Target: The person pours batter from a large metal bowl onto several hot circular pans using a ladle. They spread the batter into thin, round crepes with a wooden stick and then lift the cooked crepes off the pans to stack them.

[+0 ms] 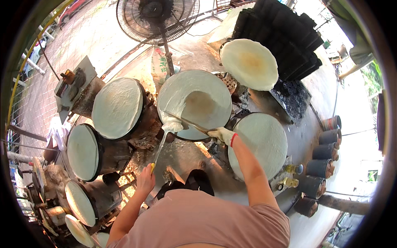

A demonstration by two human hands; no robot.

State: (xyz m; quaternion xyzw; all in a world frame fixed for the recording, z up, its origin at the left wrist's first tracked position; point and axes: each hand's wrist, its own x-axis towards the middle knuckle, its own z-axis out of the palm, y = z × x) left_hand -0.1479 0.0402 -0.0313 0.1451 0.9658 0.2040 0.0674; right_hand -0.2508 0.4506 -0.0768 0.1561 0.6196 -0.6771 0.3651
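My left hand (146, 180) is closed around the yellow-tipped handle of a ladle (160, 145). The ladle's bowl, coated in white batter (172, 126), is over the near left edge of the round middle pan (225, 118). White batter lines that pan around a bare brownish patch (197, 105). My right hand (222, 134), in a white glove with a red cuff, grips a thin, stick-like scraper (191, 124). The scraper reaches left over the pan to just above the ladle's bowl; whether the two touch, I cannot tell.
Several round pans with pale sheets surround me, including one on the right (260, 144) and one far left (117, 108). A browned sheet (249, 65) lies at the far right beside stacked black cylinders (277, 37). A standing fan (154, 10) is ahead; dark canisters (324, 153) line the right.
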